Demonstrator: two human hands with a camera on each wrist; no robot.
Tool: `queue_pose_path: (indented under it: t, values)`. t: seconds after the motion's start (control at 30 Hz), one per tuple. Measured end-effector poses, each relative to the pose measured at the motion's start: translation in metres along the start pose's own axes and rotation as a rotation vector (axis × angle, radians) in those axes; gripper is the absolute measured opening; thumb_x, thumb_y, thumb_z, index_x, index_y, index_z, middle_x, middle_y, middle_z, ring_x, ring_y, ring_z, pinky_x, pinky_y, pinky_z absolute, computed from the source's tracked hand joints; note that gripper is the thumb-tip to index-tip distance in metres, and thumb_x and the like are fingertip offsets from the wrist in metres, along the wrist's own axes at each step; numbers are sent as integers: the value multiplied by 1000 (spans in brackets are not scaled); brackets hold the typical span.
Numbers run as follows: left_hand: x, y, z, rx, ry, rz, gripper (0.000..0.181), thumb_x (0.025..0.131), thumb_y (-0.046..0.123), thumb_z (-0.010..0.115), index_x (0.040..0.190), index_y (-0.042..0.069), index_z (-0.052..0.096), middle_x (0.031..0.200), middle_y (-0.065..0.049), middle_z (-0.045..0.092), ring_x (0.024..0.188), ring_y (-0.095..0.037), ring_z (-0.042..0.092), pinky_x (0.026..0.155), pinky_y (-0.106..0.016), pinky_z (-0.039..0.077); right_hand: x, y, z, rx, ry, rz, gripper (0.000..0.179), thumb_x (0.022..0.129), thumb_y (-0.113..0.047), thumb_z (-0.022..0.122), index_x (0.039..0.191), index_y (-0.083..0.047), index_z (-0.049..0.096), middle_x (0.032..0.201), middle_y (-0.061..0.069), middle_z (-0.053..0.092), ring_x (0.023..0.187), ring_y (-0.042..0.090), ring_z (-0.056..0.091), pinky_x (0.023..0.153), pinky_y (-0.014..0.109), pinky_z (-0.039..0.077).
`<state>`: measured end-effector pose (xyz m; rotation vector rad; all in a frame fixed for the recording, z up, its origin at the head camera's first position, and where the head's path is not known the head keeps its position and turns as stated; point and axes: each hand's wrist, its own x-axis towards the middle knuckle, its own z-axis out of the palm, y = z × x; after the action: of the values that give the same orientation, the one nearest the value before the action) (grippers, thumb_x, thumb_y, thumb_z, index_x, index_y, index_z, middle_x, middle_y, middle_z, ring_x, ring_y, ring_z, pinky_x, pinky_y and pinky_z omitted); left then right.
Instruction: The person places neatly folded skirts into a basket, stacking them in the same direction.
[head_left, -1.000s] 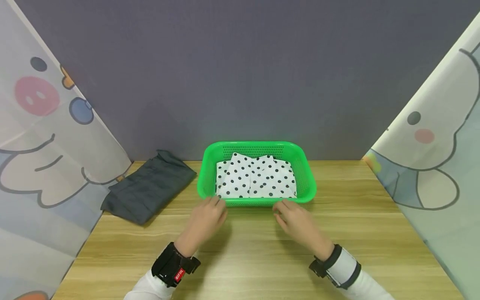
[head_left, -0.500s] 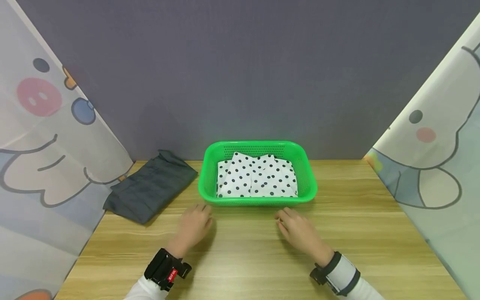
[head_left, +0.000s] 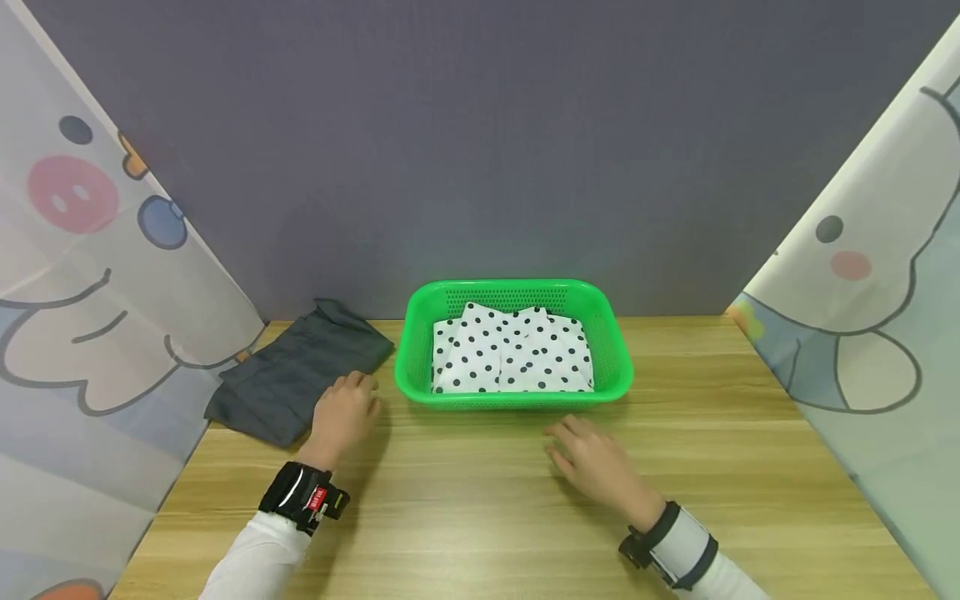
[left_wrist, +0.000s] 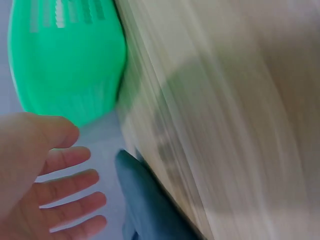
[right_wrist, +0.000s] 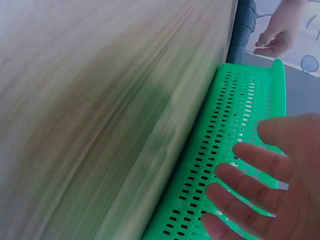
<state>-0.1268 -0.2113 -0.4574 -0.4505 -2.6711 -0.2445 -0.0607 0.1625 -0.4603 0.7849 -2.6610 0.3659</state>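
In the head view, the left hand, its fingers loosely extended and holding nothing, hovers left of centre in the lower half of the frame, beside the near right edge of the folded dark grey cloth lying at the frame's left. The right hand, also empty with relaxed, slightly spread fingers, is at lower right of centre, just below the green perforated plastic basket, which sits mid-frame on the wood-grain table with a folded white cloth with black polka dots inside.
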Motion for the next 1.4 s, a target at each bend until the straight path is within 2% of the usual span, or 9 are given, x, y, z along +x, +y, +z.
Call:
queue_pose_path:
  t: [0.27, 0.47, 0.67, 0.97, 1.23, 1.4]
  values:
    - [11, -25, 4, 20, -43, -79, 22, 79, 11, 66, 95, -3, 63, 96, -20, 60, 83, -37, 58, 67, -49, 49, 1, -4, 2, 7, -32, -49, 30, 78, -25, 71, 103, -9, 65, 96, 2, 62, 87, 17, 60, 75, 33, 52]
    - [19, -41, 5, 26, -127, -141, 28, 83, 16, 64, 102, -4, 61, 104, -24, 57, 91, -42, 55, 72, -53, 47, 3, -9, 2, 22, -52, -57, 33, 77, -25, 71, 105, -9, 65, 98, 3, 62, 89, 18, 59, 77, 34, 52]
    - [27, -52, 15, 1, -192, -211, 33, 87, 17, 59, 109, -8, 58, 110, -28, 55, 96, -46, 53, 76, -57, 45, 3, -12, 4, 23, -49, -82, 33, 77, -26, 71, 106, -10, 65, 102, 4, 62, 93, 19, 60, 79, 35, 52]
    - [34, -55, 29, 1, -269, -283, 41, 88, 19, 58, 118, -9, 53, 114, -29, 54, 100, -48, 50, 80, -58, 44, 6, -18, 5, 41, -57, -82, 33, 78, -26, 71, 107, -11, 64, 104, 4, 63, 94, 20, 60, 80, 36, 52]
    - [26, -55, 34, 12, -255, -299, 38, 87, 19, 59, 115, -7, 55, 111, -25, 57, 99, -44, 51, 78, -57, 43, 6, -22, 9, 46, -56, -81, 33, 78, -26, 70, 107, -12, 64, 104, 4, 62, 94, 19, 60, 80, 35, 52]
    - [21, -51, 29, 8, -316, -299, 38, 88, 19, 57, 115, -7, 53, 111, -25, 55, 100, -44, 50, 79, -57, 43, 3, -20, 13, 44, -55, -84, 33, 79, -28, 69, 107, -13, 64, 104, 2, 62, 95, 18, 59, 80, 35, 51]
